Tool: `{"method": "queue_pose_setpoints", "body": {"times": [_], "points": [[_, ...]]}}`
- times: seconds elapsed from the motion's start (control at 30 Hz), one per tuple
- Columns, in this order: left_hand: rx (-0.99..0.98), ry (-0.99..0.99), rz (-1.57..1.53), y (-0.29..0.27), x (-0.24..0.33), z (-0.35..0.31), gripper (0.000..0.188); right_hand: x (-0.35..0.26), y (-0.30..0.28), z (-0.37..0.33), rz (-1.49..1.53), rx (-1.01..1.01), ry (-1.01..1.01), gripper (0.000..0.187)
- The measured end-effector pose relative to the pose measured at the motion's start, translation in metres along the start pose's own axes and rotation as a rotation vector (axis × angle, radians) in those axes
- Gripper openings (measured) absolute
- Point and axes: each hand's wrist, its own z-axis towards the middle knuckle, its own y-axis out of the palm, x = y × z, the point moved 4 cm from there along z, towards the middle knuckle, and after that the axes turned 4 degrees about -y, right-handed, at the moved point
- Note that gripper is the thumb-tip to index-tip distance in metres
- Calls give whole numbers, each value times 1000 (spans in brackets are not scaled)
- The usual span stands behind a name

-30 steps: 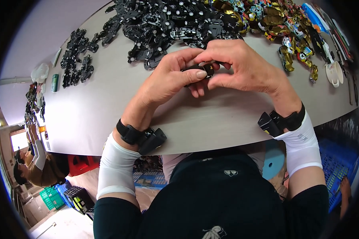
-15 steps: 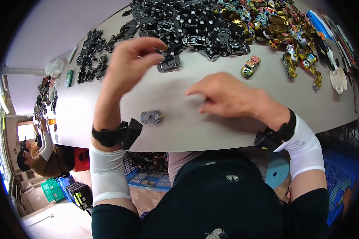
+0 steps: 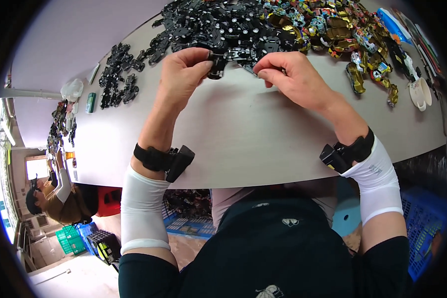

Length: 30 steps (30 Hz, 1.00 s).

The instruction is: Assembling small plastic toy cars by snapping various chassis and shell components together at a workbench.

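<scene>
Between the thumb and fingers of my left hand is a black toy car chassis, held up just above the table at the near edge of the pile. My right hand is beside it, thumb and fingers pinched together. What it holds, if anything, is mostly hidden by the fingers. Beyond both hands lies a big heap of black toy car chassis with small wheels. To its right spreads a heap of shiny gold and multicoloured toy car bodies.
A smaller group of black chassis lies at the left, near a green can and a plastic bag. A white cup stands at the right. Below the table edge is a blue crate. Another person sits far left.
My left hand now has a chassis in its fingers. My right hand has moved up and away from me. The greyish toy car near me and the coloured body at right no longer show.
</scene>
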Motion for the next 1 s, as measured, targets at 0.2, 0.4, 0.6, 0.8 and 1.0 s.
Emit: {"method": "queue_pose_setpoints", "body": {"times": [0.2, 0.4, 0.6, 0.8, 1.0], "points": [[-255, -104, -88, 46, -9, 0, 22, -1, -12, 4, 39, 142, -20, 16], [-112, 60, -662, 68, 1, 5, 33, 17, -20, 3, 886, 155, 334, 12], [-80, 260, -723, 83, 2, -4, 49, 18, -15, 3, 1193, 160, 316, 9], [-68, 405, -723, 94, 6, -5, 49, 14, -15, 2, 1189, 280, 359, 8], [-100, 273, -888, 68, -8, 0, 27, -1, -23, 0, 967, 28, 355, 13]]}}
